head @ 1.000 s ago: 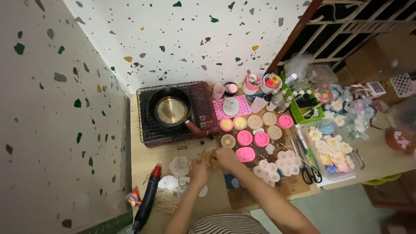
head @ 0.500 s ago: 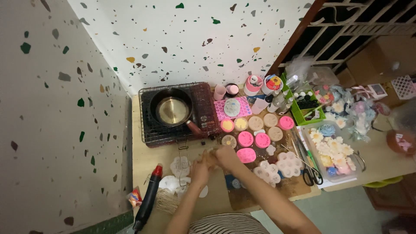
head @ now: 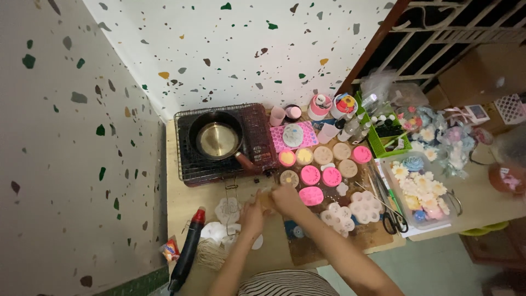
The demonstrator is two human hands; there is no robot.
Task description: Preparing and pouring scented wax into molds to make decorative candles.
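Two hands meet over the middle of the wooden table [head: 181, 219]. Left hand [head: 253, 215] and right hand [head: 286, 198] are both closed around a small pale object [head: 267, 198] pinched between them; too small to tell what it is, and finger positions are not resolved. The object sits at the fingertips, just ahead of both wrists.

Surroundings relative to the hands: pink silicone mould [head: 311, 195] just right of the right hand; white flower-shaped moulds [head: 339, 216] further right; black frying pan [head: 217, 138] on the wire-caged stove [head: 257, 137] directly ahead; black heat gun with red tip [head: 186, 255] behind and left of the left hand; pale cast pieces [head: 227, 211] just left of the left hand; scissors [head: 392, 219] well to the right.

Risks, as judgement:
- Right forearm crosses low over the moulds; a sideways sweep could knock them or disturb their contents.
- The pan handle points toward the hands; a forward reach could catch it.
- The object is small and held by fingertips only; a slip drops it among the clutter.

Versus half a second ago: hands and object in the same spot, table layout unchanged; only the view has shifted slightly.
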